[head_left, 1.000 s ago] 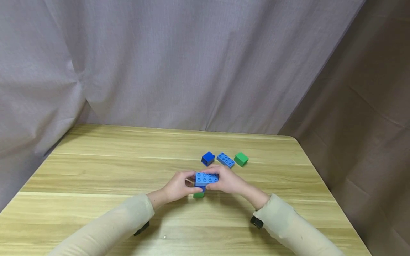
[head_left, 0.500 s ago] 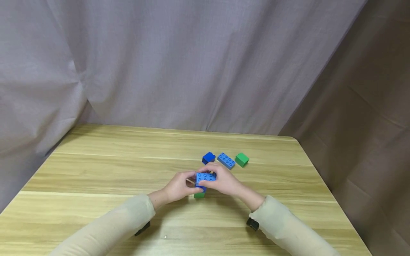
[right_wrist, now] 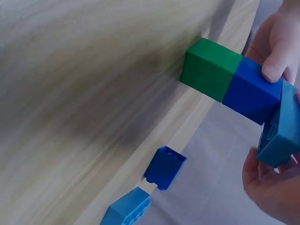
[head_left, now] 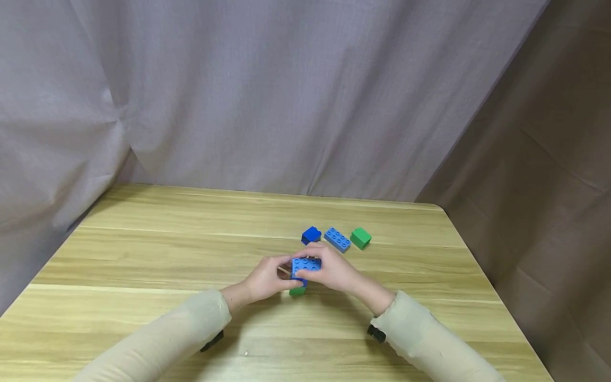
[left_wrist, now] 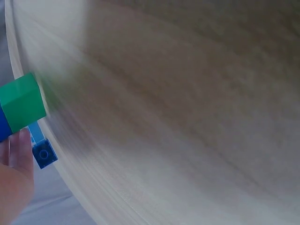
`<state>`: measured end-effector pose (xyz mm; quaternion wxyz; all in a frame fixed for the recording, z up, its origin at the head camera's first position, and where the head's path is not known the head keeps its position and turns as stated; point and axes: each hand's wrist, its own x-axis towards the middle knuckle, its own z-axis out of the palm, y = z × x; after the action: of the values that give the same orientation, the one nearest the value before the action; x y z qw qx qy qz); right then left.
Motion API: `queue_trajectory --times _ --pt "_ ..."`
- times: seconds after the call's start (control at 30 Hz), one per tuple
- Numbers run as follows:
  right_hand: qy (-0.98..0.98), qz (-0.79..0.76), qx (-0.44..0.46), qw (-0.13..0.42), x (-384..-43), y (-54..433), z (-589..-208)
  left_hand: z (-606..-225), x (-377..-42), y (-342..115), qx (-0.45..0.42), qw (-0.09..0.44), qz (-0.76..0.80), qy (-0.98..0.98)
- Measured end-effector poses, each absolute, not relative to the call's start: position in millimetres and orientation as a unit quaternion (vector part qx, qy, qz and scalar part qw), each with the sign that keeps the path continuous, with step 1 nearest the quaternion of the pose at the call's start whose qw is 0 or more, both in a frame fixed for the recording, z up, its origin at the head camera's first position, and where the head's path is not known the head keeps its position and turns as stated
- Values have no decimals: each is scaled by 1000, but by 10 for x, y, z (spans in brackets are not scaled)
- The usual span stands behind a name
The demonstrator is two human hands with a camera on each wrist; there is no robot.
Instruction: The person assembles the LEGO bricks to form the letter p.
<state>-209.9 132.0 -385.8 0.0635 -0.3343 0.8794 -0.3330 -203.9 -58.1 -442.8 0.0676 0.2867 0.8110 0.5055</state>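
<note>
Green brick [right_wrist: 211, 70] bore dark-blue brick [right_wrist: 251, 96], left hand [head_left: 262, 278] curled round it; right hand [head_left: 336, 269] pinched light-blue brick [head_left: 304, 262] atop; 3 loose bricks [head_left: 337, 240] lay unstacked.

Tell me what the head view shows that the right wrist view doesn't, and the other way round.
Only the head view: the loose green brick, the sleeves and the studded top of the upper light blue brick.
Only the right wrist view: that brick's hollow underside.
Both: the stacked green brick, stacked dark blue brick, loose dark blue brick, loose light blue brick, left grip, right grip and table.
</note>
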Motion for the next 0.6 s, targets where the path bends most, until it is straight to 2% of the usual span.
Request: queue_trajectory --times 0.23,0.6 --pt "883 -311 -339 93 -2099 1488 -3845 -4445 -2047 -558 274 77 501 817" --pt "893 -277 -349 63 -2118 1531 -3827 -4448 -2058 -575 270 82 498 820"
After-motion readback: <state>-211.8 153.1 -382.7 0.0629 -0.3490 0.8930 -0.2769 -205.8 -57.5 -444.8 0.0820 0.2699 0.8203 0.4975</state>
